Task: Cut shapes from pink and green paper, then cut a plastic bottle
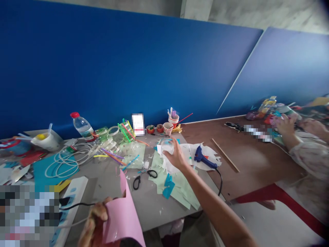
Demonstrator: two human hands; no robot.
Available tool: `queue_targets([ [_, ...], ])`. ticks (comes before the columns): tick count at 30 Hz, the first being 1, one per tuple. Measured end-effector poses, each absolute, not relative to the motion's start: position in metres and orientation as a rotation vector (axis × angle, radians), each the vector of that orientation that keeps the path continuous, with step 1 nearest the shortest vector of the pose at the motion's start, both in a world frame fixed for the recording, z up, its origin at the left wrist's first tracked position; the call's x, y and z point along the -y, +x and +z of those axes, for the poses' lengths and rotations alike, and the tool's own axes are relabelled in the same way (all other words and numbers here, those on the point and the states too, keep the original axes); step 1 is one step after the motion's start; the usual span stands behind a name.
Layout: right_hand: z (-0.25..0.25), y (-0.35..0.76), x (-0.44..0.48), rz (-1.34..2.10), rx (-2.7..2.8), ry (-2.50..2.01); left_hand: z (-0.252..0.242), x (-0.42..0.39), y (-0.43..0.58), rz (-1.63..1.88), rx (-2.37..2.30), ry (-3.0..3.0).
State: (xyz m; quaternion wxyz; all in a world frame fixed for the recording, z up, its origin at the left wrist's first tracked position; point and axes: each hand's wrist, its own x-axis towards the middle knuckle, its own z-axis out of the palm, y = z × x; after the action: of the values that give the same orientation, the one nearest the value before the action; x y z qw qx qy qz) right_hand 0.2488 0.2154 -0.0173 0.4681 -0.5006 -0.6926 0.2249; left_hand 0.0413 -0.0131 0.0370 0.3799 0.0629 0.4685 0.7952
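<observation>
At the lower left my left hand (96, 214) is closed on a curled sheet of pink paper (122, 218), which hides part of its fingers. My right hand (177, 156) reaches over the table, thumb and fingers curved around a clear plastic piece (167, 146); its exact kind is hard to make out. Under and beside that hand lie pale green paper scraps (180, 193), a blue scrap (168, 187) and white paper (210, 154). A blue hot glue gun (204, 157) rests on the white paper. Black-handled scissors (144, 178) lie between my hands.
A red-capped bottle (83, 127), coiled white cable (61, 164), coloured straws (124, 132) and paper cups (168, 128) stand or lie toward the blue partition (128, 68). A power strip (74, 199) is at left, a wooden stick (225, 155) at right. Another person's hands (286, 128) work far right.
</observation>
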Motion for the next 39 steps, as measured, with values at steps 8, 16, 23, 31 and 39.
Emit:
queue_targets([
  [8,-0.041,0.261,-0.259,0.580,1.663,-1.323,0.036,-0.013,0.052,1.832,-1.095,0.151],
  [16,-0.046,0.275,-0.266,0.734,1.744,-1.290,0.034,-0.026,0.058,1.807,-1.036,0.047],
  [23,-0.030,0.291,-0.271,0.831,1.954,-1.304,0.033,-0.022,0.056,1.769,-1.096,0.032],
  [31,-0.010,0.277,-0.276,0.829,1.830,-1.260,0.023,-0.012,0.051,1.738,-1.095,0.089],
  [39,0.003,0.224,-0.306,0.565,1.902,-1.370,0.005,-0.002,0.053,1.635,-1.043,0.074],
])
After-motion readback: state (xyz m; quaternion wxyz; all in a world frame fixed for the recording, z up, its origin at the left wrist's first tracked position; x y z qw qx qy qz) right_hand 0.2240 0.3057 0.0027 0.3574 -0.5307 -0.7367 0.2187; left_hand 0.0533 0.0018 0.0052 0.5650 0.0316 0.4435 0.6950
